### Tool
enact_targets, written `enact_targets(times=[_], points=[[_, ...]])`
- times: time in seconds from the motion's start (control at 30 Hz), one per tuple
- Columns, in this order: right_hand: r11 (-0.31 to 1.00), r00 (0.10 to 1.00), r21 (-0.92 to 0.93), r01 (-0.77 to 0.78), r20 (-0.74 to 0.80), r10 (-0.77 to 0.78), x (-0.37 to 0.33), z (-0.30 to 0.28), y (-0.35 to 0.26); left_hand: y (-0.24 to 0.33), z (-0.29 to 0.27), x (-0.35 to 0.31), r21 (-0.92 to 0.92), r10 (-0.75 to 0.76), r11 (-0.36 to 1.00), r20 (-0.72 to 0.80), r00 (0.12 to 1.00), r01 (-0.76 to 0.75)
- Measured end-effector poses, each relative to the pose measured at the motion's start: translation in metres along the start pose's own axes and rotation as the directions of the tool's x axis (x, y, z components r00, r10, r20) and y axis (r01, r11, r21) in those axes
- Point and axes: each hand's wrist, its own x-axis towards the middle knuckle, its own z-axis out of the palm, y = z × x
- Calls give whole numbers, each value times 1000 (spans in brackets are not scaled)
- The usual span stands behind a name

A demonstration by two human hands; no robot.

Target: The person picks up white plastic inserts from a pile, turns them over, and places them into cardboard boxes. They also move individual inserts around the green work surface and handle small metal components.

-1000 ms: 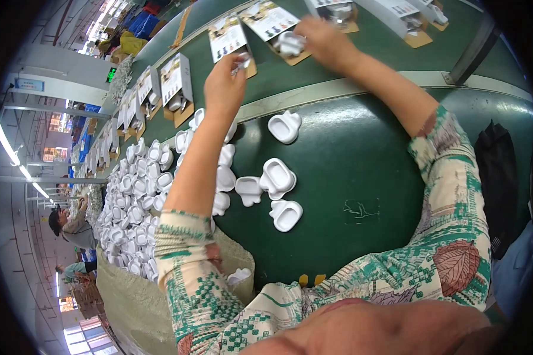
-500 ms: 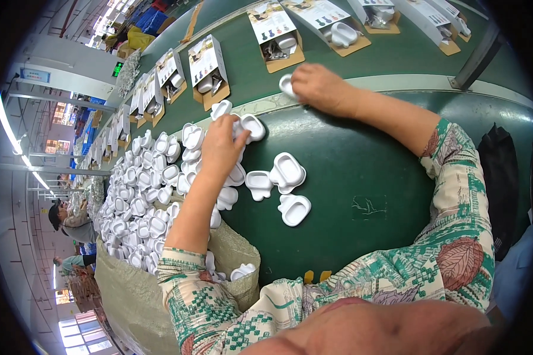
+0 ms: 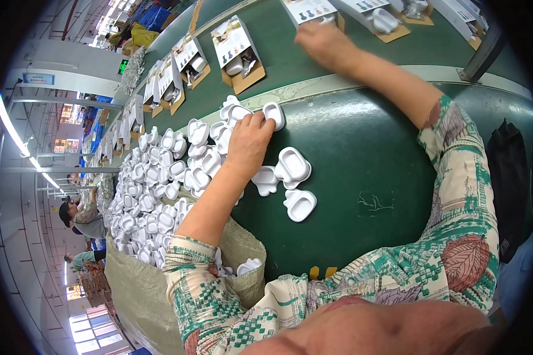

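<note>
My left hand (image 3: 250, 142) is closed on a shallow white plastic piece (image 3: 273, 116) at the right edge of a heap of similar pieces (image 3: 142, 198). At the far belt, my right hand (image 3: 328, 48) reaches to the lower end of an open printed box (image 3: 309, 10). Motion blurs its fingers, so whether they hold anything is unclear. A bit of white shows inside that box beside the fingertips. On the green table, a white piece (image 3: 302, 206), a stacked piece (image 3: 293, 165) and another next to it (image 3: 266, 180) lie apart from the heap.
Several open boxes (image 3: 238, 47) with white pieces and wrapped parts stand along the green belt (image 3: 272, 35). A pale rail (image 3: 361, 80) divides belt from table, with a metal post (image 3: 482, 59) at right. A woven sack (image 3: 142, 302) lies below the heap. People work at far left.
My right hand has moved away from me, from the rail to a box. The boxes have shifted right along the belt. My left hand has moved right onto a piece at the heap's edge.
</note>
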Motion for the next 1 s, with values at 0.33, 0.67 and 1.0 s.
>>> enact_targets(times=[0.33,0.67,1.0], points=[[604,815,741,292,138,-563,-19,-39,-129,-38,-6,79,-111,-124,988,-161,979,107],[572,691,756,317,230,-686,-18,-55,-143,-28,23,188,158,-167,973,-19,986,168],[643,719,673,365,234,-654,-28,-44,-138,-25,22,131,50,-154,984,-242,958,171]])
